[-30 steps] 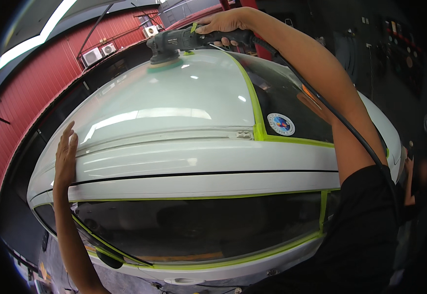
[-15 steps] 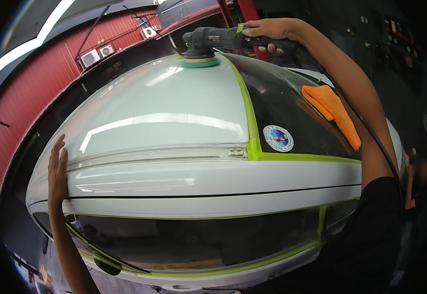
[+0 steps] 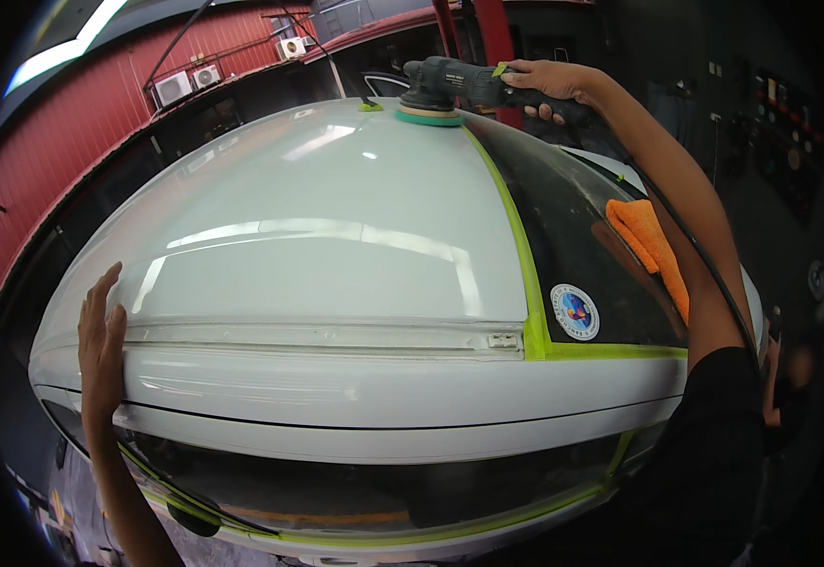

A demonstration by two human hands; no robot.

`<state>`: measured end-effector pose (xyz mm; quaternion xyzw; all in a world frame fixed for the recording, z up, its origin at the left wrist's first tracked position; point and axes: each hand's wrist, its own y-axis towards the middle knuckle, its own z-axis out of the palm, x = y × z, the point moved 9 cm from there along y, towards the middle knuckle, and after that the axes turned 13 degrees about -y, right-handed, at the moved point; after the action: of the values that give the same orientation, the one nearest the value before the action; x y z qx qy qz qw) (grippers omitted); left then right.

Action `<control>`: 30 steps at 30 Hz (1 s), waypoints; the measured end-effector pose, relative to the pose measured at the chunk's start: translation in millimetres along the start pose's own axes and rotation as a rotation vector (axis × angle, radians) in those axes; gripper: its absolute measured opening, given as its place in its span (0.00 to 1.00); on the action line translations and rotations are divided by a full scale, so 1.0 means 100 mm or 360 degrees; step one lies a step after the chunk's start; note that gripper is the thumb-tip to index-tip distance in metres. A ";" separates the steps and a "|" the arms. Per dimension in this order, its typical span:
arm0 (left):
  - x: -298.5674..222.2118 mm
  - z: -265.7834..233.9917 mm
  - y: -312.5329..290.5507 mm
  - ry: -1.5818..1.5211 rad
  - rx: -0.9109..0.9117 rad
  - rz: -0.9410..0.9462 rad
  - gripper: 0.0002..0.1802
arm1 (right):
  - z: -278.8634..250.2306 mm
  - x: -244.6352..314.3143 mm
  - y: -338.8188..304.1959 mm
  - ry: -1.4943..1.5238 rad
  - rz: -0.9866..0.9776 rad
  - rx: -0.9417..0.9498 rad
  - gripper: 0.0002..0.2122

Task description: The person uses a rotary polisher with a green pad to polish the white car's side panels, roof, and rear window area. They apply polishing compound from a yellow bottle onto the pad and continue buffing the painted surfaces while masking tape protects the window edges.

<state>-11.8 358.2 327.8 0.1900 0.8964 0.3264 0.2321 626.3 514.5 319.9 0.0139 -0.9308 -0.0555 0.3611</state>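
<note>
My right hand [image 3: 556,83] is closed round the rear handle of a black power polisher [image 3: 464,81], whose cord runs back along my forearm. Its green foam pad [image 3: 428,118] lies flat at the far side of the white car roof [image 3: 336,180], beside the yellow-green masking tape [image 3: 508,203] that edges the dark glass. At the left, my left hand [image 3: 102,345] rests against the roof's near edge, fingers outstretched and holding nothing.
An orange cloth [image 3: 645,241] lies on the dark windshield [image 3: 563,227], near a round sticker [image 3: 575,312]. Taped side windows [image 3: 355,482] run along the near side. A red post [image 3: 494,38] stands behind the car. Another person is partly visible at the right edge.
The polisher in my right hand has slid rightward along the roof's far side, closer to the taped edge. The whole view has shifted slightly. My left hand stays against the roof edge.
</note>
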 end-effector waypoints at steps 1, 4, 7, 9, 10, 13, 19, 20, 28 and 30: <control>-0.01 -0.01 0.00 0.0010 0.0000 0.0000 0.36 | 0.03 0.03 0.04 0.0000 -0.0016 -0.0024 0.25; -0.02 -0.02 -0.02 0.0025 0.0014 -0.0038 0.35 | 0.07 0.13 0.12 0.0002 0.0017 -0.0014 0.22; 0.00 -0.01 -0.01 0.0028 0.0053 -0.0020 0.36 | 0.08 0.20 0.24 -0.0044 0.0047 0.0002 0.19; -0.02 -0.04 -0.01 -0.0004 0.0060 0.0013 0.36 | 0.10 0.24 0.36 -0.0043 0.0045 0.0012 0.18; -0.01 -0.03 -0.01 -0.0035 0.0068 0.0028 0.36 | 0.11 0.23 0.41 -0.0031 0.0053 0.0016 0.17; 0.02 -0.01 -0.01 -0.0123 0.0028 -0.0004 0.38 | 0.08 0.17 0.57 -0.0031 0.0093 0.0005 0.19; 0.09 0.03 0.04 -0.0240 0.0038 0.0011 0.41 | 0.05 0.06 0.68 -0.0061 0.0047 0.0019 0.20; 0.10 0.04 0.04 -0.0230 0.0041 0.0010 0.41 | 0.04 0.05 0.69 -0.0068 0.0032 0.0033 0.20; 0.06 0.08 0.04 -0.0178 0.0023 -0.0008 0.43 | 0.08 0.11 0.94 -0.0074 0.0048 0.0054 0.18; 0.07 0.11 0.07 -0.0164 0.0030 0.0007 0.43 | 0.07 0.13 1.00 -0.0130 0.0080 0.0084 0.17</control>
<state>-10.5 371.6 322.9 0.2106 0.8859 0.3082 0.2753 613.7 613.7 335.1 -0.0023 -0.9459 -0.0224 0.3236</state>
